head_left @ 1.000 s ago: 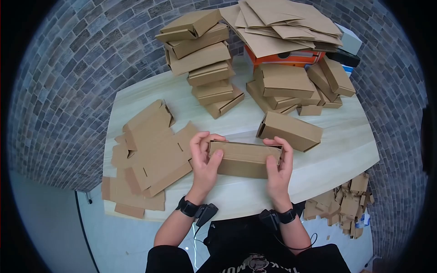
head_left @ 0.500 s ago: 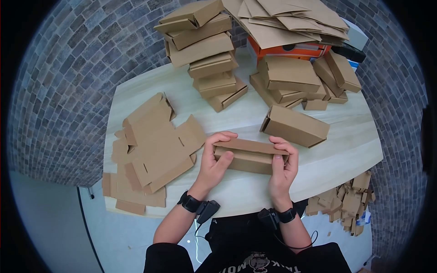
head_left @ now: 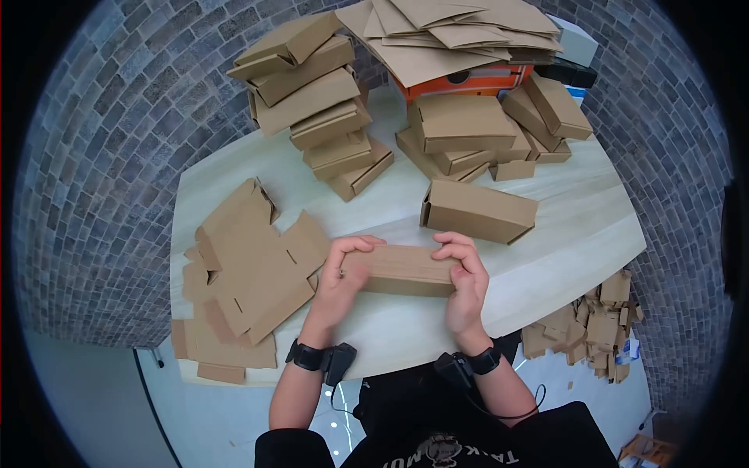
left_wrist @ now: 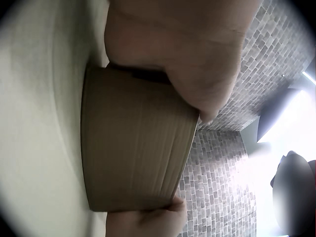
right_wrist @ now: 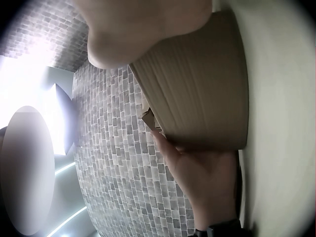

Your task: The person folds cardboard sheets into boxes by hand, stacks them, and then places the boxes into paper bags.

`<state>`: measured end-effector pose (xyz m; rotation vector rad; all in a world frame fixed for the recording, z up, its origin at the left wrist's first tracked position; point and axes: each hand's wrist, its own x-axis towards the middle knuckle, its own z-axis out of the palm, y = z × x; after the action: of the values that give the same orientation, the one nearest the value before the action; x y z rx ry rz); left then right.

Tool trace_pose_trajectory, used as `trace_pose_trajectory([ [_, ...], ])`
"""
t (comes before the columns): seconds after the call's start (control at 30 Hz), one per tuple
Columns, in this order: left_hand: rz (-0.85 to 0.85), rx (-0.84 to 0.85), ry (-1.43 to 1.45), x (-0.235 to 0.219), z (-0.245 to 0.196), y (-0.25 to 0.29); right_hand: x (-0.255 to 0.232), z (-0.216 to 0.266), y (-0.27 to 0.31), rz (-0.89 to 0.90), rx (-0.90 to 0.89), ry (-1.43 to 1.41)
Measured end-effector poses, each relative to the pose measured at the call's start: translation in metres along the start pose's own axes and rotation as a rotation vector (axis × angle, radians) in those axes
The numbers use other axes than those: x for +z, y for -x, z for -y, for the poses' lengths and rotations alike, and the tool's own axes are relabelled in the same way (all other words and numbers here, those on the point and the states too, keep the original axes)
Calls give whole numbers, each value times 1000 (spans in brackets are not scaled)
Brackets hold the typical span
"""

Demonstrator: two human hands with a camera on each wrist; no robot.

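Observation:
A small brown cardboard box (head_left: 406, 269) lies between the two hands near the table's front, its top closed. My left hand (head_left: 337, 282) grips its left end, fingers bent over the far edge, the thumb blurred on the near side. My right hand (head_left: 466, 285) holds the right end with curled fingers on top and the thumb at the near corner. In the left wrist view the box side (left_wrist: 136, 143) spans between the left hand (left_wrist: 177, 49) and the other hand. The right wrist view shows the box (right_wrist: 197, 89) under the right hand (right_wrist: 148, 24).
Flat cardboard blanks (head_left: 257, 273) lie at the left. Behind the hands stands another closed box (head_left: 480, 212). Folded boxes are stacked (head_left: 312, 101) at the back left and piled (head_left: 464, 121) at the back right, near an orange box (head_left: 468, 81) topped with flat sheets (head_left: 437, 47).
The box's lid flap, lifted half a second ago, is now down flat. Both hands stay on its ends, and the left thumb has moved. The head view has shifted.

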<state>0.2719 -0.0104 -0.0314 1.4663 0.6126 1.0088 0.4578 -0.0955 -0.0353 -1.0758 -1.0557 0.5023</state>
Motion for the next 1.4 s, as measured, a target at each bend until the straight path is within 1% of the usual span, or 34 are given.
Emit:
trace_pose_trajectory([
  [0.03,70,-43,13,-3,-4,1,-2,-1,0,22,21,-16],
  [0.07,67,-34,4,-5,-5,1,-3,-3,0,46,42,-34],
  [0.1,88,-33,-66,-8,-4,1,-3,-4,0,48,32,-44],
  [0.17,104,-23,-148,-12,-8,0,-4,-4,2,77,97,-122],
  [0.23,122,154,-412,-13,-14,-2,-6,-2,6,95,115,-112],
  [0.27,113,164,-427,-12,-21,-3,-7,-1,7,108,142,-89],
  [0.3,146,176,-496,-9,-29,-4,-8,0,6,114,129,-100],
  [0.33,180,186,-561,-7,-37,-4,-11,2,5,152,123,-62],
  [0.37,177,192,-567,-7,-43,-6,-14,4,5,187,119,-21],
  [0.4,228,174,-611,-7,-48,-8,-17,11,1,188,113,-24],
  [0.43,282,154,-656,-7,-54,-10,-20,22,-4,234,100,85],
  [0.47,285,158,-661,-10,-62,-8,-26,33,-10,280,86,195],
  [0.5,322,184,-727,-18,-72,-6,-35,40,-17,265,77,191],
  [0.53,363,212,-792,-27,-83,-3,-49,46,-23,249,-66,317],
  [0.57,287,189,-820,-34,-100,4,-63,51,-29,230,-202,447],
  [0.6,210,162,-844,-45,-118,12,-77,59,-36,212,-197,450],
  [0.67,98,173,-827,-83,-147,18,-100,68,-57,160,-245,827],
  [0.7,15,163,-872,-109,-157,18,-109,66,-67,153,-245,826],
  [0.77,-187,133,-968,-146,-173,12,-123,60,-79,279,-93,801],
  [0.8,-308,116,-1017,-159,-176,2,-130,53,-80,275,-98,796],
  [0.83,-378,144,-1118,-174,-173,-11,-135,44,-82,313,-31,736],
  [0.87,-399,203,-1257,-188,-167,-24,-137,36,-84,354,35,676],
  [0.9,-407,269,-1349,-198,-155,-40,-136,30,-84,357,25,672],
  [0.97,-420,396,-1470,-212,-124,-74,-134,22,-78,298,257,390],
  [1.07,-392,575,-1495,-216,-63,-120,-127,14,-72,275,231,360],
  [1.1,-343,624,-1533,-217,-40,-133,-128,5,-70,265,223,367],
  [1.13,-291,671,-1570,-209,-28,-141,-129,-9,-68,242,212,334],
  [1.17,-290,683,-1559,-202,-16,-144,-130,-19,-67,221,200,302],
  [1.2,-227,608,-1511,-187,-6,-140,-132,-22,-66,244,267,226],
  [1.23,-163,530,-1463,-173,2,-135,-133,-19,-66,235,263,232],
  [1.27,-157,540,-1458,-163,4,-130,-134,-16,-66,244,291,199],
  [1.33,12,501,-1356,-139,-14,-115,-136,-11,-64,238,321,161],
  [1.37,21,504,-1357,-130,-23,-106,-137,-7,-63,234,350,76],
  [1.4,76,245,-1303,-121,-35,-96,-137,-3,-63,234,377,-9],
])
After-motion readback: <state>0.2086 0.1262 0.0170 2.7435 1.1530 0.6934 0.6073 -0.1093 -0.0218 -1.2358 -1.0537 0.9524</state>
